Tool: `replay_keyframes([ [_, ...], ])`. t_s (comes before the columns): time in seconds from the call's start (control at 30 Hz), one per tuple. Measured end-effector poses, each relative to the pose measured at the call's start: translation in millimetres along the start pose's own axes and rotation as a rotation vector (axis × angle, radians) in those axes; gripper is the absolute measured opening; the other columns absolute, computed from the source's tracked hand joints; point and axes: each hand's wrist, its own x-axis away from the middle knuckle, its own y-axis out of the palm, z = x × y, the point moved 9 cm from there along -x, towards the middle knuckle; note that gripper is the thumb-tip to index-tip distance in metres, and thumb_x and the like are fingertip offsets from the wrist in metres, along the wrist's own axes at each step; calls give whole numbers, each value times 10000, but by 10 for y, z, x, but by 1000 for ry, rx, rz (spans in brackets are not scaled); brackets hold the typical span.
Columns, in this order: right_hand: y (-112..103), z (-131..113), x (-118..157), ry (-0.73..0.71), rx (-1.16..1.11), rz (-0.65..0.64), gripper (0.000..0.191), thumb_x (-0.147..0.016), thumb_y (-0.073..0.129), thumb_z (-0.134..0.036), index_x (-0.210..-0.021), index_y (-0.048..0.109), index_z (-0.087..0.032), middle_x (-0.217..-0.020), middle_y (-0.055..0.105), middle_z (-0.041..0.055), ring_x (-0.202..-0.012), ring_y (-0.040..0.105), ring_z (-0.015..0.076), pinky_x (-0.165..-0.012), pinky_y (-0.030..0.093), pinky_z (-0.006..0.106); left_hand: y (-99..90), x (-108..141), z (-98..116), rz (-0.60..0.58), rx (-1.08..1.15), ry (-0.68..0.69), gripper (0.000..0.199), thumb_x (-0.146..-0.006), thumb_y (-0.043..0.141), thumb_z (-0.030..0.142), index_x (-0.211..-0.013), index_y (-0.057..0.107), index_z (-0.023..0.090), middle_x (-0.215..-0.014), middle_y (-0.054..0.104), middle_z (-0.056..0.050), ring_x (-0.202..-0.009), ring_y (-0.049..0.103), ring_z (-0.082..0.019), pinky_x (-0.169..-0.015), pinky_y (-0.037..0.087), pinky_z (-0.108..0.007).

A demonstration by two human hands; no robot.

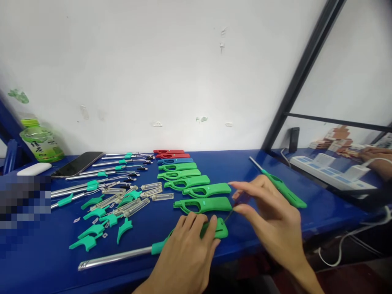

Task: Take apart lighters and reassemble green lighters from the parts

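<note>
My left hand (186, 249) is wrapped over a green lighter (221, 229) with a long metal tube, holding it down at the table's front edge. My right hand (269, 216) is to the right, thumb and index finger bent round a small dark, partly see-through thing that I cannot make out. A thin rod runs from those fingers to the lighter's handle end. Behind my hands lies a column of green handle shells (211, 204). Farther left are clear fuel tubes (162, 197), teal triggers (124, 229) and metal tubes with wires (101, 174).
Red shells (173, 155) lie by the wall. A finished-looking green lighter (283, 190) rests at the right, near a white power strip (329, 173). At the back left are a phone (78, 163) and a bottle (41, 141). Another person's hand (376, 157) shows at far right.
</note>
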Motion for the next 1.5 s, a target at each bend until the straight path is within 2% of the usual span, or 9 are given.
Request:
replay_keyframes([
  [0.1,81,-13,33,31,-21,-116,393,-1097,564,-164,-1389,743,-358,-1204,769,54,-1062,741,212,-840,637,327,-2,1,2,-4,-11,6,425,-1058,532,192,-1474,543,106,-1149,717,-130,-1027,719,-325,-845,670,-524],
  [0.3,16,-124,39,-35,39,31,383,-923,840,-136,-1239,813,-351,-897,729,-12,-802,702,169,-734,606,293,-10,0,14,-4,-35,36,445,-1055,542,196,-1489,540,93,-1147,725,-141,-1030,724,-331,-846,671,-516],
  [0.47,114,-116,46,2,39,-106,396,-1071,600,-127,-1362,753,-346,-1174,808,27,-1044,768,198,-871,633,313,2,11,15,2,-43,46,453,-1061,542,201,-1501,527,92,-1142,723,-132,-1027,723,-320,-847,670,-504],
  [0.7,-2,-90,59,-47,81,55,284,-982,769,-158,-1194,821,-338,-876,699,8,-780,647,184,-670,570,313,15,34,15,4,-46,53,433,-1090,491,217,-1504,520,92,-1155,722,-140,-1040,720,-316,-852,658,-484],
  [0.87,71,-27,52,35,40,-99,405,-1096,571,-180,-1436,713,-350,-1220,758,64,-1077,732,223,-846,630,339,30,32,-1,-8,-41,51,443,-1103,473,224,-1529,498,107,-1176,717,-130,-1057,711,-310,-870,650,-476],
  [1.1,37,37,28,22,-25,100,280,-884,884,-165,-1118,837,-311,-827,684,0,-750,649,188,-661,565,327,40,37,1,-18,-35,42,440,-1107,465,226,-1535,492,123,-1167,709,-122,-1051,702,-308,-857,638,-472],
  [1.17,56,22,49,11,-34,87,274,-889,884,-184,-1127,838,-312,-831,680,4,-759,650,190,-658,565,323,37,37,-5,-20,-34,38,451,-1106,475,229,-1546,482,132,-1165,703,-118,-1037,699,-298,-848,635,-462],
  [1.33,130,-31,91,72,-114,-64,309,-1076,622,-171,-1291,770,-335,-1119,784,27,-969,742,186,-797,615,310,23,44,-21,-2,-20,22,456,-1108,468,223,-1554,472,132,-1163,690,-126,-1038,693,-298,-836,633,-462],
  [1.5,155,-106,54,31,-138,-26,252,-997,718,-89,-1102,791,-306,-904,760,-29,-823,687,141,-720,566,261,26,53,-16,-7,-22,18,463,-1112,457,233,-1566,468,141,-1180,698,-124,-1053,698,-302,-845,639,-472],
])
